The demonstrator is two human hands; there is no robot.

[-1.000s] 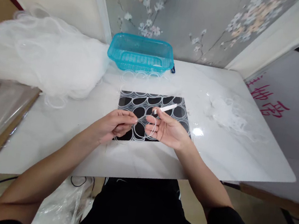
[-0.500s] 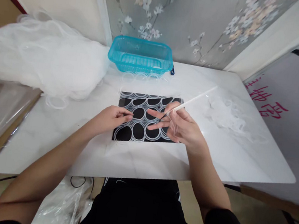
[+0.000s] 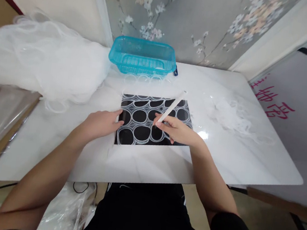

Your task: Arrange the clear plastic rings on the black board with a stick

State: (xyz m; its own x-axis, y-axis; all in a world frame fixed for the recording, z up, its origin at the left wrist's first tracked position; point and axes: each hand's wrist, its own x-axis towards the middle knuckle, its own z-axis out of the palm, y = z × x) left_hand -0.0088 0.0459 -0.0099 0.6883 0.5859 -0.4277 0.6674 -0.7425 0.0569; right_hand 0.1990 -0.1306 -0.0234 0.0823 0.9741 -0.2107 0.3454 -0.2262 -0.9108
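Note:
A black sheet (image 3: 139, 116) patterned with rows of pale translucent rings lies flat on the white marbled table. At its left edge rests my left hand (image 3: 101, 124), thumb and fingers apart, touching the sheet's margin and holding nothing. My right hand (image 3: 180, 130) is over the right half of the sheet, closed on a white pen-shaped tool (image 3: 173, 105). The tool slants up and away, its lower tip pointing down at a ring near the sheet's middle. Whether the tip touches the sheet, I cannot tell.
A blue plastic basket (image 3: 143, 55) stands behind the sheet, with clear rings (image 3: 144, 79) in front of it. To the left is a large heap of white translucent strips (image 3: 55, 60) beside plastic-wrapped cardboard (image 3: 7, 129). A smaller tangle of scraps (image 3: 235, 116) lies at right.
My right hand has turned over and come down onto the sheet, bringing the tool's tip lower. My left hand has slid left to the sheet's edge, its fingers spreading apart.

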